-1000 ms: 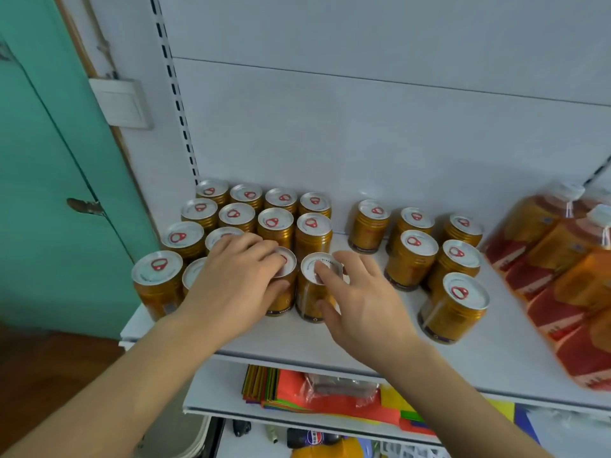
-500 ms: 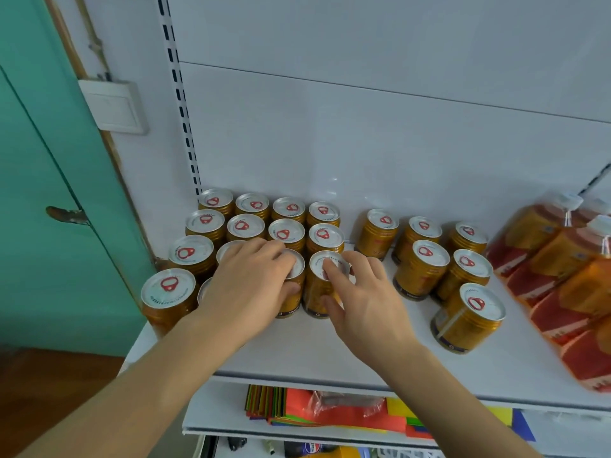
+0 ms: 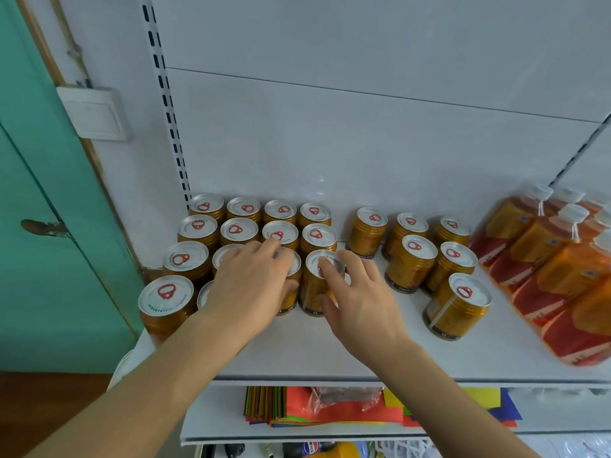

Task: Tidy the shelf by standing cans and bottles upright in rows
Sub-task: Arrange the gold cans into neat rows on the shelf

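Several gold cans with silver lids stand upright on the white shelf [image 3: 330, 355]. A tight block of them fills the left end, led by a front-left can [image 3: 165, 304]. My left hand [image 3: 251, 285] lies over the tops of two front cans in that block, fingers curled on them. My right hand [image 3: 357, 299] grips the front can [image 3: 314, 285] of the fourth column, thumb on its side and fingers over its lid. A looser group of cans [image 3: 410, 262] stands to the right, one [image 3: 458, 305] nearest the front.
Orange bottles [image 3: 542, 256] with white caps lie tilted at the right end of the shelf. A lower shelf holds stacked coloured paper [image 3: 317, 411]. A teal door [image 3: 49, 226] and a wall switch [image 3: 92, 114] are on the left.
The held can has been slid back and left against the block. My view has moved closer and both hands have shifted slightly up with it.
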